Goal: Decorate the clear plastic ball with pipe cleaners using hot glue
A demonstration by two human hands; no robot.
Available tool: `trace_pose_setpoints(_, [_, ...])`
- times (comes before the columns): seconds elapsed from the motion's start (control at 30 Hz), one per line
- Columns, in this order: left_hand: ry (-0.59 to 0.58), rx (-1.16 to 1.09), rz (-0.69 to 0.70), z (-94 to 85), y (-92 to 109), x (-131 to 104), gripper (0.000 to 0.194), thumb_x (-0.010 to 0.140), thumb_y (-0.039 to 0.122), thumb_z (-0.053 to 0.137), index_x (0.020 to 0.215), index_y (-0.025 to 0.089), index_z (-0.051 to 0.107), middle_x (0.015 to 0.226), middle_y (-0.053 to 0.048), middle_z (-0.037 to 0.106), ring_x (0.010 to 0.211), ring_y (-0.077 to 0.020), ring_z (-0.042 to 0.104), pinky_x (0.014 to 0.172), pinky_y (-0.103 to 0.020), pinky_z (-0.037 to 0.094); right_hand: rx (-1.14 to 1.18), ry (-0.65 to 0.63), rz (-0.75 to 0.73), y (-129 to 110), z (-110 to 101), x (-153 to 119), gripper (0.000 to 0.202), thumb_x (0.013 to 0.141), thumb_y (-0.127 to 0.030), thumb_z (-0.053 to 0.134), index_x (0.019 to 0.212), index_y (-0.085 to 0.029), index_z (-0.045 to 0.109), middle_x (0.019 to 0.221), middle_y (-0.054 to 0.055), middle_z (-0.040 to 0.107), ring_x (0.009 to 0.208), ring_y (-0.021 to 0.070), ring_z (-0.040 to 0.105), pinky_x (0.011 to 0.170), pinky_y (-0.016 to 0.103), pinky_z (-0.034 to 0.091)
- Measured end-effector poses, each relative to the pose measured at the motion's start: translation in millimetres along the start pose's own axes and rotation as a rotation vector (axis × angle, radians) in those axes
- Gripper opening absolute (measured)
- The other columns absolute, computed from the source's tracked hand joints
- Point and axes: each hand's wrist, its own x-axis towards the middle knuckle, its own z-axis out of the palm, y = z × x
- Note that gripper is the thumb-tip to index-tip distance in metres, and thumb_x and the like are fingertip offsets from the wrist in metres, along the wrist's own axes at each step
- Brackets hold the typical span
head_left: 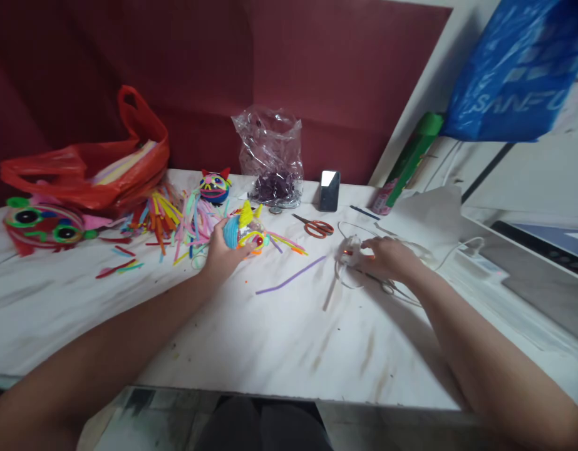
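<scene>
Near orange scissors (317,227), left hand (225,252) gripping craft figure (245,235).

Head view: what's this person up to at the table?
The left hand holds a small craft figure with a blue fuzzy part and yellow spikes. The right hand is at a small white device with an orange glow; blur hides the exact grip. A purple strip lies on the table between them, with scissors just beyond. Off to the left are a cat-faced ball and a big-eyed creature.
</scene>
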Motion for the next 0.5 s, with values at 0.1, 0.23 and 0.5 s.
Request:
trace_pose_setpoints(0.1, [-0.012, -0.043, -0.022, 2.8, 0.0, -0.4, 0.079, 0.061, 0.028, 0.079, 0.129, 0.022, 0.040, 0.123, -0.010, 0.054, 0.115, -0.0244, 0.055, 0.100, -0.043, 0.046, 0.280, 0.219, -0.357, -41.4, -5.9, -9.8, 0.024, 0.089, -0.023, 0.045, 0.092, -0.017, 0.067, 0.094, 0.012, 0.069, 0.093, 0.0228, 0.063, 0.083, 0.034, 0.047])
trace_pose_setpoints(0.23, [-0.073, -0.091, -0.032, 2.1, 1.5, -3.5, 0.075, 0.062, 0.023, 0.078, 0.127, 0.022, 0.041, 0.122, -0.010, 0.056, 0.113, -0.0231, 0.057, 0.100, -0.042, 0.046, 0.505, 0.126, -0.887, -117.9, 16.1, -21.1, 0.016, 0.088, -0.023, 0.051, 0.095, -0.018, 0.065, 0.096, 0.012, 0.068, 0.093, 0.0208, 0.061, 0.083, 0.034, 0.049])
trace_pose_setpoints(0.5, [-0.066, -0.224, -0.045, -3.5, 8.1, -5.0, 0.073, 0.065, 0.020, 0.076, 0.129, 0.023, 0.040, 0.126, -0.010, 0.055, 0.113, -0.0213, 0.057, 0.099, -0.039, 0.048, 0.748, 0.219, -0.773, -130.3, 1.2, -14.5, 0.016, 0.093, -0.021, 0.042, 0.086, -0.019, 0.057, 0.078, 0.004, 0.063, 0.069, 0.0136, 0.057, 0.064, 0.024, 0.047])
